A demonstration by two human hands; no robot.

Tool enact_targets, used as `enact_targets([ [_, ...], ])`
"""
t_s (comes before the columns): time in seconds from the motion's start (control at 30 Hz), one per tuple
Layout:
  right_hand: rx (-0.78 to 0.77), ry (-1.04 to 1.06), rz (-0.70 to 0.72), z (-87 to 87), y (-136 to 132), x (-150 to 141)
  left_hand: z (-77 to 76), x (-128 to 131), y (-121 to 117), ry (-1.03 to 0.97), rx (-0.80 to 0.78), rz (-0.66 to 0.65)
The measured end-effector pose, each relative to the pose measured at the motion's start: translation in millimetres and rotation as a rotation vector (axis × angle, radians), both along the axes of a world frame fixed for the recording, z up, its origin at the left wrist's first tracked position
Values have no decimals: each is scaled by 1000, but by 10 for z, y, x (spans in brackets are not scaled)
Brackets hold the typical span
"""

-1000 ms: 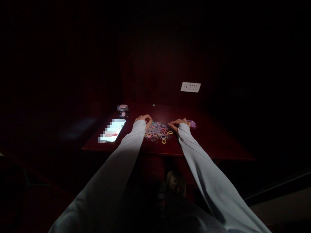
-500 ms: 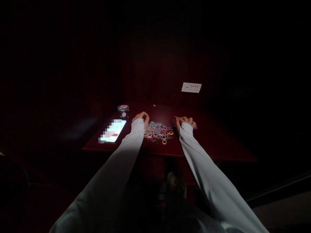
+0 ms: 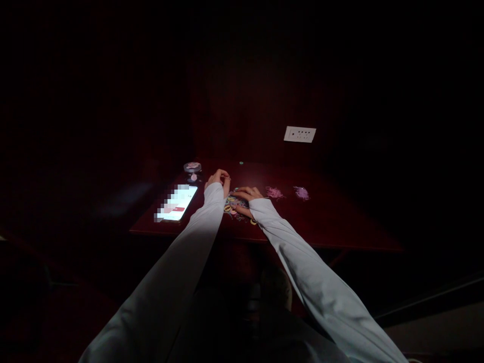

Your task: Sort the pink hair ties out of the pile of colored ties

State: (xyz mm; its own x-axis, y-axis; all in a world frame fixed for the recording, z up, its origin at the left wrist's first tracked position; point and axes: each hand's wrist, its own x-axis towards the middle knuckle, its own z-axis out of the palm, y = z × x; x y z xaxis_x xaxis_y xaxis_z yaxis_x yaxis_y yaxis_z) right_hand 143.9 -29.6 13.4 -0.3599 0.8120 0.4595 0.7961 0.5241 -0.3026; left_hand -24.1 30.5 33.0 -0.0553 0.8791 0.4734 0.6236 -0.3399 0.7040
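Observation:
A heap of small coloured hair ties lies on the dark red table, in yellow, pink, purple and green. My right hand reaches over the heap and covers much of it, thumb apart from the fingers. Just left of the heap, my left hand is closed, its fingertips bent in toward the thumb; whatever they may pinch is too small to make out. To the right lie a small pink pile of ties and a purple pile.
A lit phone lies on the left of the table, partly pixelated. Behind it stands a clear lidded jar. One green ring lies near the back. A white socket plate is on the wall.
My right hand has moved left from the purple pile to the mixed heap. The pink and purple piles now show. My left hand has stayed nearly in place.

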Motion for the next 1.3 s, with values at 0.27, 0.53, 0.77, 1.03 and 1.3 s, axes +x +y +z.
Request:
enact_targets([
  [0.27,-85,126,-19,-87,191,54,-47,-12,49,7,-14,-2],
  [0.53,-43,264,-132,-44,182,125,-84,-37,87,15,-15,-39],
  [0.77,-43,301,-186,-43,183,155,-5,-3,-21,16,-44,-18],
  [1.03,58,206,-236,11,97,128,41,10,-49,2,-54,-32],
  [1.3,36,-105,83,53,-26,-58,68,33,-70,28,-75,-11],
])
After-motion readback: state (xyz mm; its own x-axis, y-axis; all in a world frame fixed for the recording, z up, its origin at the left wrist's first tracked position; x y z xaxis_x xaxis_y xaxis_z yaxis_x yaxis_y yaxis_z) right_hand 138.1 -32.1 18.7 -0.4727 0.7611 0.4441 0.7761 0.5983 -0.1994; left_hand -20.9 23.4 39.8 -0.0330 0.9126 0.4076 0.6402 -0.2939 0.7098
